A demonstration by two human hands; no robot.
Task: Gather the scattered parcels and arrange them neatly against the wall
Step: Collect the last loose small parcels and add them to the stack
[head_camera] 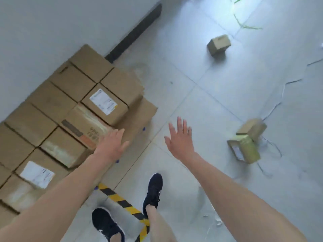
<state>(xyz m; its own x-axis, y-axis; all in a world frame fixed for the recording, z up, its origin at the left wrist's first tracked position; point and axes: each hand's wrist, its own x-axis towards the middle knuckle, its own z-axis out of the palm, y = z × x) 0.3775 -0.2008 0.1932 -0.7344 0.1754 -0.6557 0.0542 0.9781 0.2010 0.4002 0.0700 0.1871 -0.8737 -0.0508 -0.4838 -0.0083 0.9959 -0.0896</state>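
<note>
Head view, looking down. Stacked parcels (70, 102) fill the 9–10 o'clock sector, packed in rows against the wall (52, 23). Three are loose on the floor (218, 95). One small parcel (219, 44) sits at 1 o'clock, well apart from the stack. Two parcels (246, 144) touch each other at 3 o'clock, the nearer one taped green and tilted.

Left hand (111, 144) — fingers straight, nothing held, over the near edge of the stack at 9 o'clock. There is motion blur here, so I cannot say whether it touches the cardboard. Right hand (180, 138) — fingers spread, empty, over bare floor just right of centre.

Shoes (153, 189) at 6 o'clock, astride the striped tape (122, 201). Green strips (248, 27) lie beyond the small parcel.

Judgement: with both hands empty I read this as the fetch step, stack part-built and three left to collect. The next move calls for a turn toward 3 o'clock and a stoop to the nearer pair. After that, a firm two-sided hold and a flush placement at the stack's open end, toward 11 o'clock along the wall.
</note>
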